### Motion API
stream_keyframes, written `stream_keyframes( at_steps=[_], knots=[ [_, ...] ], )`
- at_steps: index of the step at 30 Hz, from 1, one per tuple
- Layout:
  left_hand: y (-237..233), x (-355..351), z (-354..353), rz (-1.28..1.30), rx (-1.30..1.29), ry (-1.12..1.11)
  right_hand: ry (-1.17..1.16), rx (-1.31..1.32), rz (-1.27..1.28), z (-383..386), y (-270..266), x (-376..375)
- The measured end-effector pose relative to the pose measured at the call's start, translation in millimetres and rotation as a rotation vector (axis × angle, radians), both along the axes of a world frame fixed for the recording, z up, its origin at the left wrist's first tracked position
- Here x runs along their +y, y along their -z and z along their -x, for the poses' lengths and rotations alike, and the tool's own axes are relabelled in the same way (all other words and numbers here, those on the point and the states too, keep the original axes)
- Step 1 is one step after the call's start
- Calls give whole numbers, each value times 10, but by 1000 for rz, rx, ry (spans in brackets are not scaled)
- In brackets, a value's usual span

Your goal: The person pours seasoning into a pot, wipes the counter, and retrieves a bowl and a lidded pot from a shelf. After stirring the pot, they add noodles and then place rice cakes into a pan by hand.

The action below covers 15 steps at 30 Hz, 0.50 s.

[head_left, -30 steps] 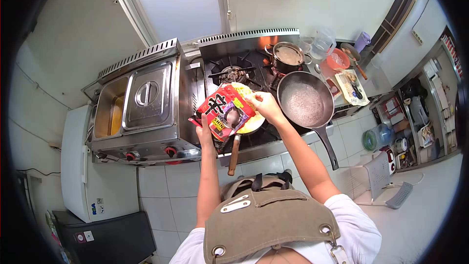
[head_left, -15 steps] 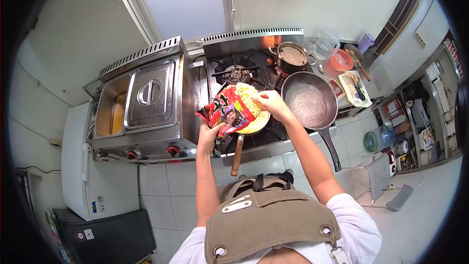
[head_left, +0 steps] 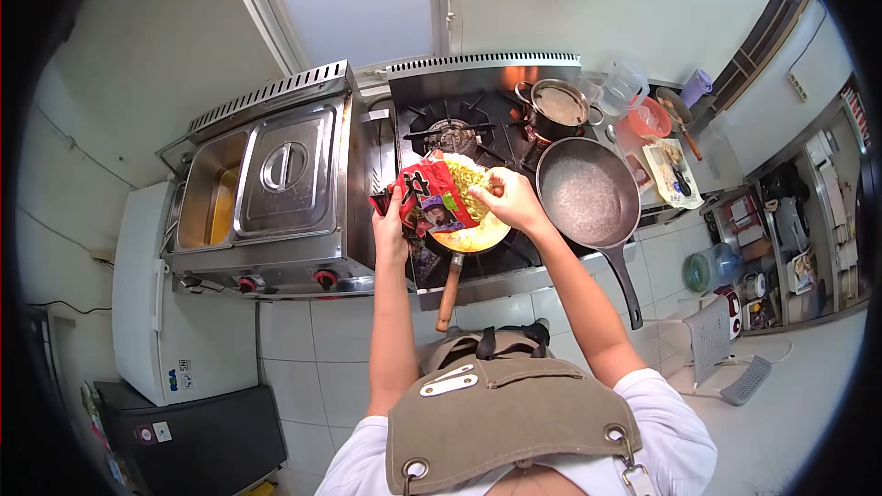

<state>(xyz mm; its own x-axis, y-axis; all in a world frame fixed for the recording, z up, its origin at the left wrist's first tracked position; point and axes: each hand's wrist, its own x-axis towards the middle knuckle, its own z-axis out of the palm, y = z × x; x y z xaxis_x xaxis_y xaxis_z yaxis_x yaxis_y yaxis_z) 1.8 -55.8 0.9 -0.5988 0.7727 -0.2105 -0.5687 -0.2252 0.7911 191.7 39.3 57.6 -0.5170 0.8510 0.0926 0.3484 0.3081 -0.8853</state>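
Observation:
My left hand point(head_left: 390, 225) is closed on the left end of a red instant noodle packet point(head_left: 424, 191), which is torn open on its right side. A yellow block of dried noodles point(head_left: 466, 182) sticks out of that opening. Fingers of my right hand point(head_left: 511, 202) pinch the block's right edge. Directly below both is a small pan point(head_left: 448, 292) with a wooden handle and something yellow inside, partly hidden by the packet. To the right, a large dark frying pan point(head_left: 588, 191) holds bubbling clear liquid.
A two-handled steel pot point(head_left: 560, 103) stands on the back right burner. The counter at right carries a red bowl point(head_left: 650, 118), a clear pitcher point(head_left: 625, 83) and a tray with utensils point(head_left: 672, 171). At left is a steel food warmer with a lidded bin point(head_left: 285, 170).
The noodle block shows further out of the packet, with my right hand still pinching it. My left hand has shifted slightly up and the packet is more level. The view has moved slightly.

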Motion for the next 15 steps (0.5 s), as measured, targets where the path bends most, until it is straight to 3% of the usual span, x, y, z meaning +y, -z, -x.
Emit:
stream_keyframes(
  at_steps=[5,7,11,15],
  knots=[
    [448,173,176,-22,-173,-103,55,108,10,-5,148,-26],
    [636,188,241,-99,-404,-158,104,336,87,-34,225,7],
    [476,104,124,13,-331,-249,115,244,69,-170,180,128],
    [388,-92,64,87,-187,-237,157,237,77,-208,517,440]
  ],
)
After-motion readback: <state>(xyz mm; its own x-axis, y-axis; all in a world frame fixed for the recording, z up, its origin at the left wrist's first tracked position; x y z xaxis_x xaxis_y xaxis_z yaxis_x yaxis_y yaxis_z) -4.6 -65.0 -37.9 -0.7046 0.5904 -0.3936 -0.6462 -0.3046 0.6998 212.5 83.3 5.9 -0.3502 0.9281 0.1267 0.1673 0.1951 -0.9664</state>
